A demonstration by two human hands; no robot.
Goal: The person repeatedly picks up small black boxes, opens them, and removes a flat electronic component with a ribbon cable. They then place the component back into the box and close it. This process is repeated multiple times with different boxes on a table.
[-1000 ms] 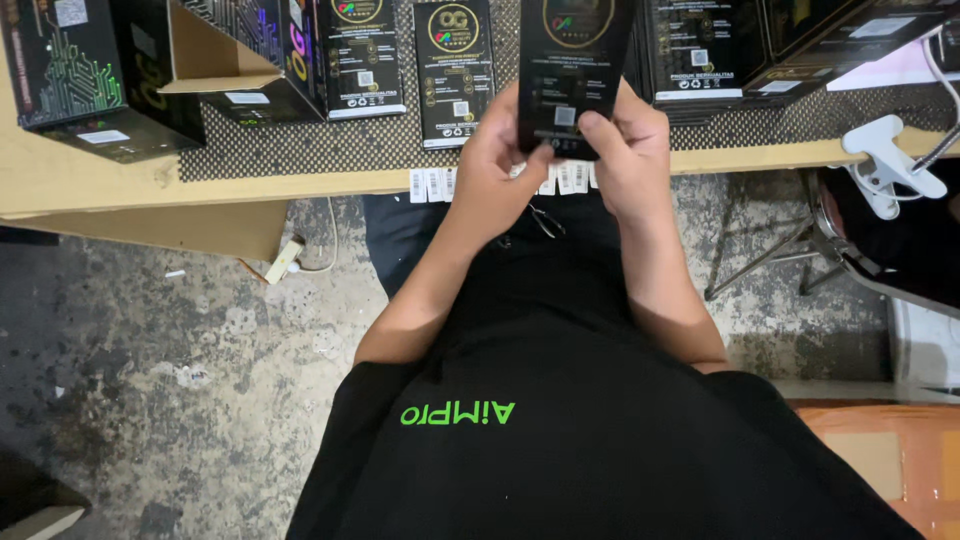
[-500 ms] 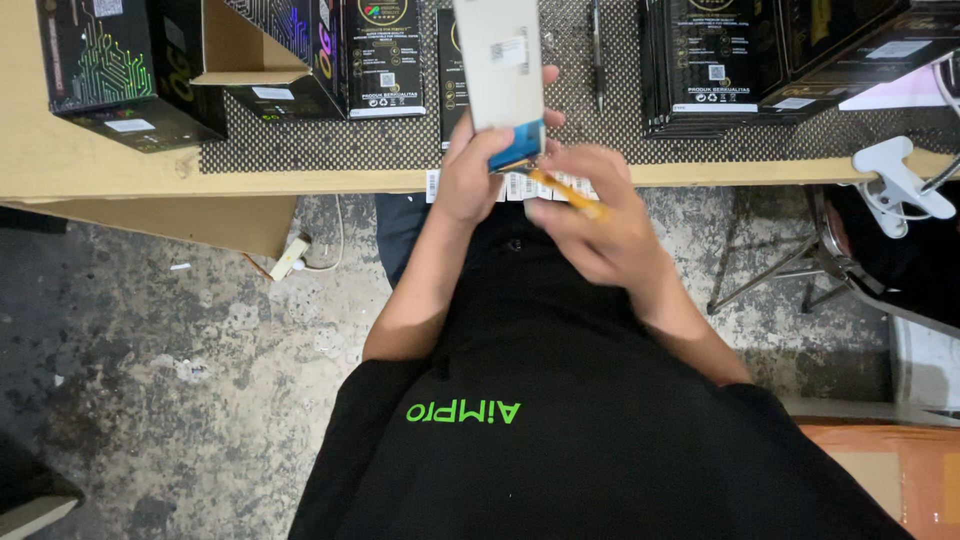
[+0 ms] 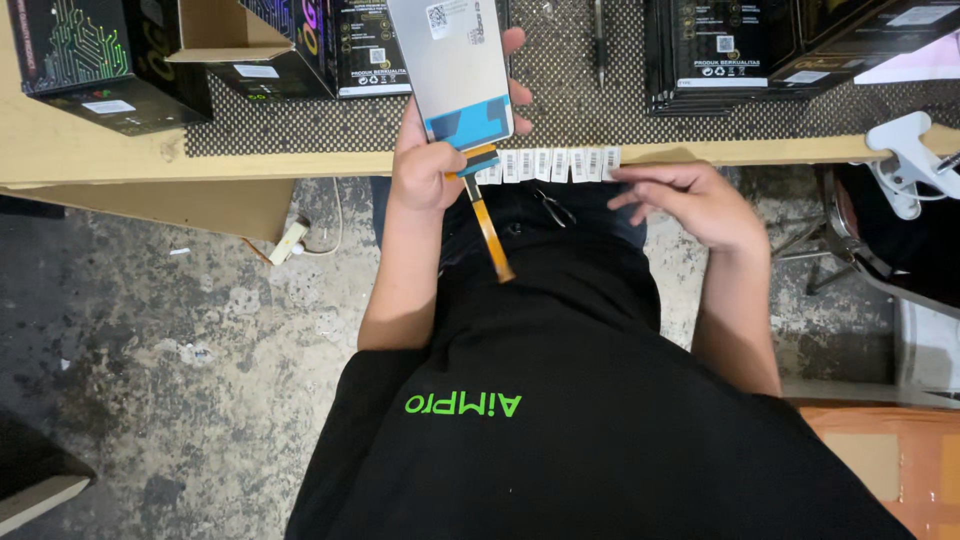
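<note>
Screen panel, top edge cut off

1 screen panel, 2 hands

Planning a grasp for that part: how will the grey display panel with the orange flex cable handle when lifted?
The display panel looks thin and flat, so probably light, rigid and fragile at its edges. Its orange flex cable hangs loose below the left hand, so likely floppy and apt to snag. The smooth grey back may be slippery.
</note>
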